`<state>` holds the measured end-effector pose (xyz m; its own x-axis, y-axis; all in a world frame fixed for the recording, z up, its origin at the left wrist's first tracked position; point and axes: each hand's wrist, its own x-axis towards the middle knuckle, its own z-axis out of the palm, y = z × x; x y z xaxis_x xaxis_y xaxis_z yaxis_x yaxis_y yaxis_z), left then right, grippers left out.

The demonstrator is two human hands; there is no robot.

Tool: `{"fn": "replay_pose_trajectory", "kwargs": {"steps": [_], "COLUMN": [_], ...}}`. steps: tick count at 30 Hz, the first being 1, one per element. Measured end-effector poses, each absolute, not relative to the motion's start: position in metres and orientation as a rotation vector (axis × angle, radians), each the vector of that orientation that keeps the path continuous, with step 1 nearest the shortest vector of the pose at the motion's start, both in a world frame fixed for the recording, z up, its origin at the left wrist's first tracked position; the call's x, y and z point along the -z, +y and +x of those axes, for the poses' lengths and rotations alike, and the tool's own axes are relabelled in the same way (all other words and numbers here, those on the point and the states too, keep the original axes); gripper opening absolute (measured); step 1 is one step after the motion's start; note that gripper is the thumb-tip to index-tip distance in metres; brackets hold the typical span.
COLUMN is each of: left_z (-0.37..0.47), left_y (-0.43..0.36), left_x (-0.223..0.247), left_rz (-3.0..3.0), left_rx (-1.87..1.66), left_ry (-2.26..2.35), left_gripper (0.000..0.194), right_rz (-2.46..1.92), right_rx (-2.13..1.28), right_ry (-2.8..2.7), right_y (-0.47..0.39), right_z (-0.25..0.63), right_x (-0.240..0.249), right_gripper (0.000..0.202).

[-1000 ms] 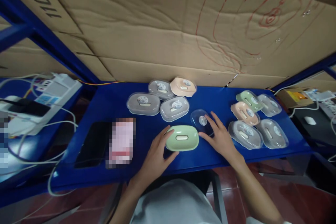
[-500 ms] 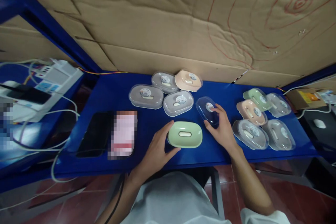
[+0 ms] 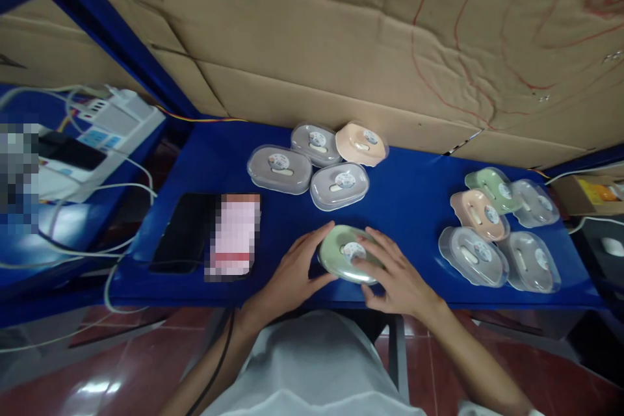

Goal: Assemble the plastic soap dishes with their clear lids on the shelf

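At the front middle of the blue table lies a green oval soap box [image 3: 333,252]. A clear plastic lid [image 3: 359,268] with a round sticker sits over it; whether it is fully seated I cannot tell. My left hand [image 3: 297,266] grips the box's left end between thumb and fingers. Over the right side, my right hand [image 3: 397,273] has its fingers on the lid's top and its thumb at the near edge. Behind them stand several lidded boxes, among them a grey one [image 3: 340,186] and a peach one [image 3: 361,144].
At the right is another group of lidded boxes, including a peach one [image 3: 480,214] and a green one [image 3: 493,190]. A phone with a lit screen [image 3: 234,234] lies to the left beside a dark flat object [image 3: 182,234]. A cardboard wall [image 3: 302,39] rises behind the table.
My right hand has brought the clear lid from the table at the right onto the green soap box. My left hand keeps its hold on the box. The view has shifted slightly.
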<state>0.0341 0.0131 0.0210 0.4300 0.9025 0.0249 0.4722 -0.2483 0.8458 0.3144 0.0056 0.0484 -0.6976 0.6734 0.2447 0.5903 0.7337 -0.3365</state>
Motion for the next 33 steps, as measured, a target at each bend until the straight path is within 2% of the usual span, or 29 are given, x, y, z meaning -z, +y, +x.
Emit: {"fn": "replay_pose_trajectory", "kwargs": {"steps": [7,15,19,25,29,33], "left_z": [0.034,0.034,0.035,0.036,0.036,0.036], "left_y": [0.014,0.011,0.012,0.012,0.011,0.013], "left_x": [-0.020,-0.017,-0.020,-0.027,-0.027,-0.026], "left_rz": [1.946,1.934,1.910,2.025,2.056,2.081], "left_rx": [-0.694,-0.746,-0.799,-0.714,-0.718,-0.718], "left_ry": [1.141,1.171,1.174,1.170,1.167,1.173], "left_gripper": [0.086,0.079,0.072,0.043,0.039,0.037], "right_rz": [-0.978,-1.146,-1.419,-1.980,-2.198,-2.450], "right_rx": [-0.258,0.003,0.059,0.389,0.485,0.533], "right_ry": [-2.556,-2.567,-2.542,-2.071,-1.914,-1.711], "right_y": [0.010,-0.012,-0.020,0.004,-0.010,-0.044], "right_z": [0.312,0.318,0.329,0.348,0.387,0.419], "right_x": [-0.039,-0.047,-0.059,-0.079,-0.083,-0.065], "right_gripper": [0.048,0.038,0.042,0.073,0.063,0.066]}}
